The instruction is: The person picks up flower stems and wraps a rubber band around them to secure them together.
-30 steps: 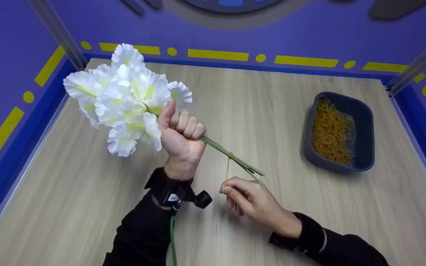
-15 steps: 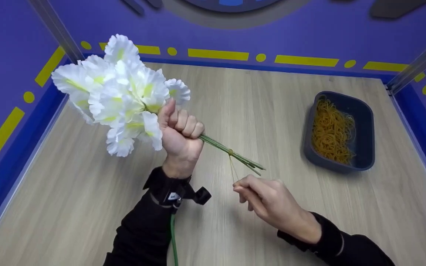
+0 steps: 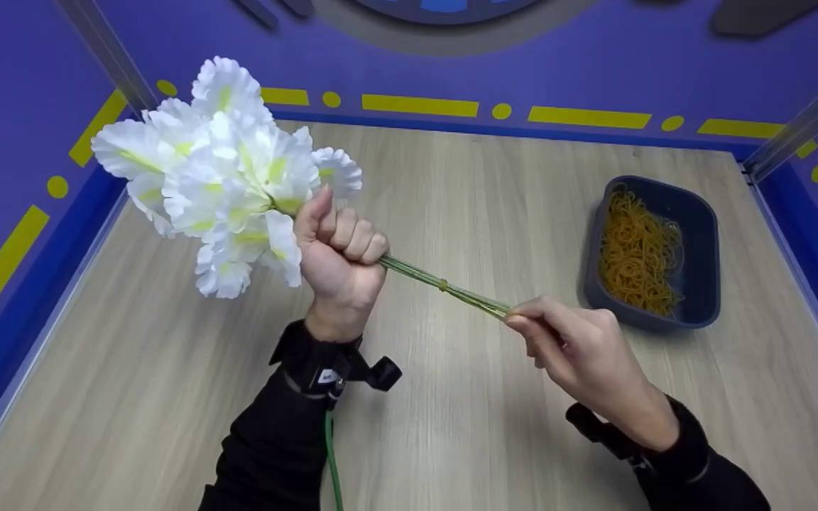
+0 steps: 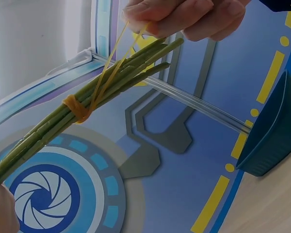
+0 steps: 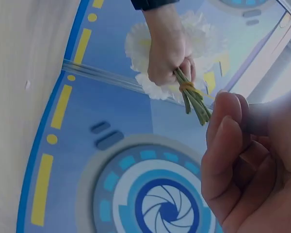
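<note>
My left hand (image 3: 341,252) grips the green stems (image 3: 412,270) of a bunch of white artificial flowers (image 3: 231,177), whose blooms spread to the upper left. Around the stems, below that fist, a yellow-brown rubber band (image 4: 77,108) is wrapped. A loop of it is stretched along the stems toward their cut ends. My right hand (image 3: 579,348) pinches this loop between thumb and forefinger, close to the stem tips. In the left wrist view, two taut strands run from the wrap up to the right fingertips. The right wrist view shows the stems (image 5: 196,104) beyond the curled right fingers.
A dark blue-grey bin (image 3: 700,284) stands on the right side of the wooden table (image 3: 451,440), holding a heap of rubber bands (image 3: 636,255). Blue panels with yellow marks enclose the table at the back and sides. A green cable (image 3: 333,461) runs from the left wrist strap.
My right hand has moved right and up, drawing the rubber band's loop from below the stems to along their ends. The flowers and left hand have shifted slightly left; the blooms also rose.
</note>
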Action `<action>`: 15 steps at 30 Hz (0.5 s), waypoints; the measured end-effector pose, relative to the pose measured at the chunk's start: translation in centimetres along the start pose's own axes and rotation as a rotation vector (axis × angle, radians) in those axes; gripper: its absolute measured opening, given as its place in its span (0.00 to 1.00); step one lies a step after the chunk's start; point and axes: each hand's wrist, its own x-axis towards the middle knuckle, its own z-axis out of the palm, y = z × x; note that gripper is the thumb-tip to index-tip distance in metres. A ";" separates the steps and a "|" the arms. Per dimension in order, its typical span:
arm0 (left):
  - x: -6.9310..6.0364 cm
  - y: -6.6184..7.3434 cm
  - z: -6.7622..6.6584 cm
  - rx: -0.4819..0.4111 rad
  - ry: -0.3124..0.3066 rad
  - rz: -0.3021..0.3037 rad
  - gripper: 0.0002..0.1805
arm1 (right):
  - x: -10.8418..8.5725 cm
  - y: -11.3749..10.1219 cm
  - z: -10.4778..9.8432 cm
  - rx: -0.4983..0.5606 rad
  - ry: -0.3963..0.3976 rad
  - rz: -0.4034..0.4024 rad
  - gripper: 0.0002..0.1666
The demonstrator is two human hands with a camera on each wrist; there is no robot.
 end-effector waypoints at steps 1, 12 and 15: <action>0.0 0.0 0.0 -0.001 0.000 -0.002 0.29 | 0.0 0.1 -0.2 -0.003 -0.001 0.004 0.11; 0.0 0.2 0.4 -0.036 0.008 -0.012 0.28 | 0.0 0.9 -1.4 -0.058 -0.018 -0.019 0.03; 0.0 0.2 0.4 -0.023 0.011 -0.007 0.29 | 0.0 1.1 -1.6 -0.071 -0.015 -0.022 0.01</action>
